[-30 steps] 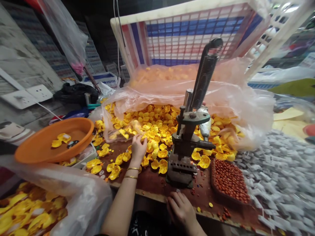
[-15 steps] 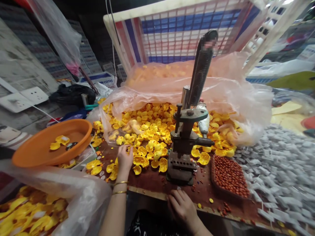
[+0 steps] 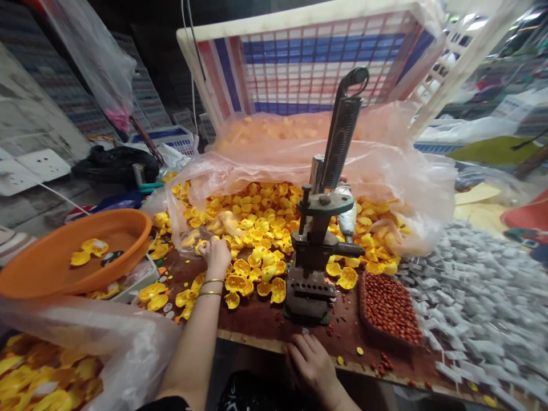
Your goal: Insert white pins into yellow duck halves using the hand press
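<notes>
My left hand (image 3: 216, 255) reaches over the near left side of a heap of yellow plastic shells (image 3: 257, 225). Its fingers are curled in a pinch at a yellow shell (image 3: 199, 246), partly hidden by the hand. At the table's front edge rests my right hand (image 3: 313, 362), fingers bent and closed; what they hold, if anything, is hidden. A small pale piece (image 3: 305, 331) shows just beyond its fingertips. Between the heap and my right hand stands a dark metal hand press (image 3: 314, 257), with a spring-wrapped lever pointing up.
Right of the press sits a tray of small red-brown beads (image 3: 390, 308), beside a large pile of white tagged pieces (image 3: 475, 297). On the left are an orange basin (image 3: 38, 265) and a clear bag (image 3: 145, 337) of yellow shells. A white crate (image 3: 308, 23) leans behind the heap.
My left hand has moved farther forward into the heap, and its fingers have curled in. My right hand stays at the table edge. The whole view has shifted slightly.
</notes>
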`<act>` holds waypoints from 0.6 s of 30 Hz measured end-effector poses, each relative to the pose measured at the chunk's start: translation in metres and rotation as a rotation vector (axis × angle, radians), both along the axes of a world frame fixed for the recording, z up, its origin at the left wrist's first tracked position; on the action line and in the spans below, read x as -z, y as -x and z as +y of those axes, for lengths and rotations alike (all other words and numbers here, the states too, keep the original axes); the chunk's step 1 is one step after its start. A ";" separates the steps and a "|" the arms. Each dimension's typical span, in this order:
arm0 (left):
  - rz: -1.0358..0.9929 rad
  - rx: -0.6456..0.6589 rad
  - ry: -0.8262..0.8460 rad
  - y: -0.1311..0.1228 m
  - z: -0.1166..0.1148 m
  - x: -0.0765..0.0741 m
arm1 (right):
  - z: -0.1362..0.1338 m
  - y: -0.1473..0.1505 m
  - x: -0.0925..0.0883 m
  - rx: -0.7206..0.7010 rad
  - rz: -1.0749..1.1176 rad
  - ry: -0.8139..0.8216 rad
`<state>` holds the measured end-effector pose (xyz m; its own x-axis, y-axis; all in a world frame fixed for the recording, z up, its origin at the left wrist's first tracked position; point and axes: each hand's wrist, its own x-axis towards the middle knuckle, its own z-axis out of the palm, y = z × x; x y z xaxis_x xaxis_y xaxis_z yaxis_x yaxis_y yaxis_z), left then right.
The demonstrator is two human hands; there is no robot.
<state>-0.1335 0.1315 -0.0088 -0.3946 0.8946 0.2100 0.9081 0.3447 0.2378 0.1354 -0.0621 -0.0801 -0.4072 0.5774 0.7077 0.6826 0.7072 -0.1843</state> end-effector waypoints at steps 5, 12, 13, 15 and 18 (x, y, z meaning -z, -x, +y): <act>0.056 -0.057 0.023 0.004 -0.008 0.006 | 0.000 0.001 0.003 0.010 0.012 -0.018; 0.044 -0.057 0.135 0.006 -0.005 0.010 | 0.002 0.002 0.005 0.000 0.054 -0.031; 0.037 -0.060 0.142 0.006 -0.004 0.009 | 0.002 0.002 0.005 0.002 0.056 -0.033; 0.017 -0.068 0.149 0.004 -0.004 0.005 | 0.001 0.003 0.005 0.001 0.055 -0.028; -0.034 -0.059 0.151 0.000 -0.003 -0.004 | 0.001 0.003 0.006 -0.002 0.055 -0.018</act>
